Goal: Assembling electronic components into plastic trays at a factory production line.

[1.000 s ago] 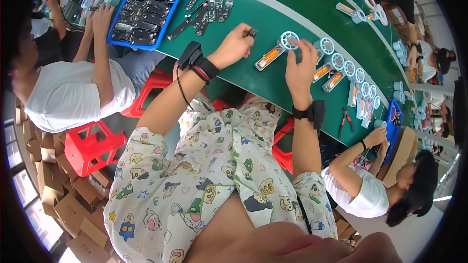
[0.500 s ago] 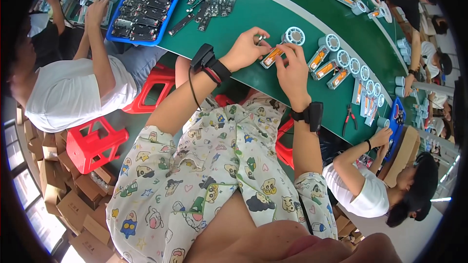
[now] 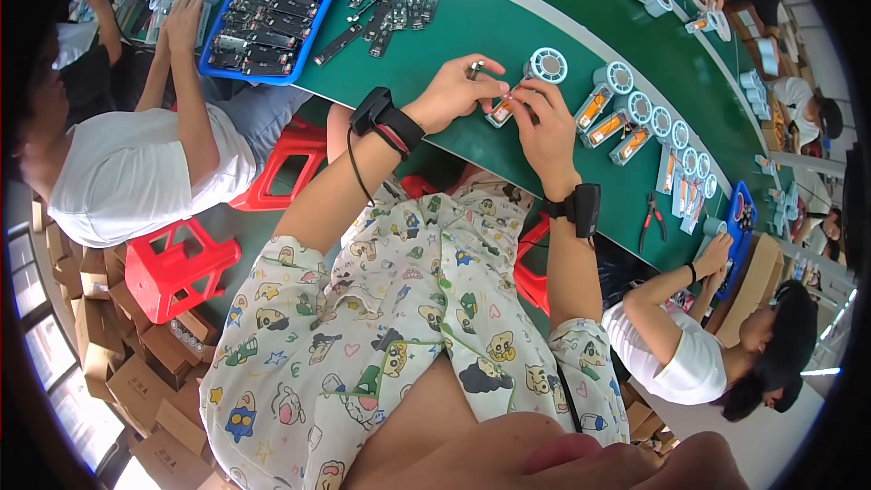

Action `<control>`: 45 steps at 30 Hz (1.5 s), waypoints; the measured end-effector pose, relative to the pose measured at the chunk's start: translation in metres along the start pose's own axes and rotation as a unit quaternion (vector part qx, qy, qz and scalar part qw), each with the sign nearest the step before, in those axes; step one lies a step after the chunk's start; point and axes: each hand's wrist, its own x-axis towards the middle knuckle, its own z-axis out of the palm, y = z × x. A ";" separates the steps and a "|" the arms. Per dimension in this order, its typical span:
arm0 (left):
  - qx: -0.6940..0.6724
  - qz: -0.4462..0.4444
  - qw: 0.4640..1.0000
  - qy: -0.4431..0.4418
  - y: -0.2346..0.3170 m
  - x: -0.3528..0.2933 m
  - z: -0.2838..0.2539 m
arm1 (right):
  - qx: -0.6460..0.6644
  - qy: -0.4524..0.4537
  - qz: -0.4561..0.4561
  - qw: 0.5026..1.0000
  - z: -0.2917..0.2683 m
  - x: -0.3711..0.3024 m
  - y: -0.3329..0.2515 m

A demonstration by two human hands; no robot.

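On the near edge of the green table lies a pale blue handheld fan [image 3: 548, 65], its handle open and an orange cell inside. My left hand [image 3: 454, 95] is curled over the handle's left side, a small metallic piece [image 3: 474, 70] tucked in its fingers; its kind does not show. From the right, my right hand [image 3: 547, 132] pinches close to my left thumb above the open handle. What its fingertips hold is too small to tell. Both hands partly cover the handle.
A row of similar open fans [image 3: 617, 79] runs to the right. Red-handled pliers [image 3: 650, 220] lie beyond my right wrist. Several circuit boards [image 3: 397, 11] lie up left beside a blue tray [image 3: 307, 47] of more boards. Co-workers sit on both sides; a red stool [image 3: 177, 263] stands lower left.
My fingertips have drawn together over the fan's handle; the right hand's fingers have moved slightly left into a pinch. At the far right, a co-worker's hand has shifted.
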 end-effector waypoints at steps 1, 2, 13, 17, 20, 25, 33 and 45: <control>0.003 -0.002 1.000 -0.006 0.001 -0.001 0.001 | 0.015 0.003 0.004 1.000 0.000 0.000 0.000; 0.003 -0.002 1.000 -0.005 -0.002 0.001 0.001 | 0.015 0.003 0.003 1.000 0.000 0.000 0.001; 0.172 0.164 0.971 0.028 -0.034 0.009 0.002 | -0.035 0.053 -0.023 0.998 0.011 0.008 0.008; 0.127 0.134 0.983 -0.005 -0.038 0.009 0.004 | -0.077 0.052 -0.048 0.994 0.015 0.011 0.006; 0.171 0.131 0.977 0.000 -0.036 0.006 0.005 | -0.097 0.061 -0.055 0.992 0.020 0.007 0.005; 0.130 0.078 0.987 -0.042 -0.023 0.005 0.008 | -0.129 0.075 -0.070 0.986 0.019 0.007 0.011; 0.065 0.054 0.995 -0.047 -0.022 0.008 0.006 | -0.131 0.094 -0.072 0.984 0.024 0.009 0.010; 0.153 0.079 0.985 0.025 -0.025 0.011 0.014 | -0.176 0.112 -0.063 0.976 0.025 0.004 0.007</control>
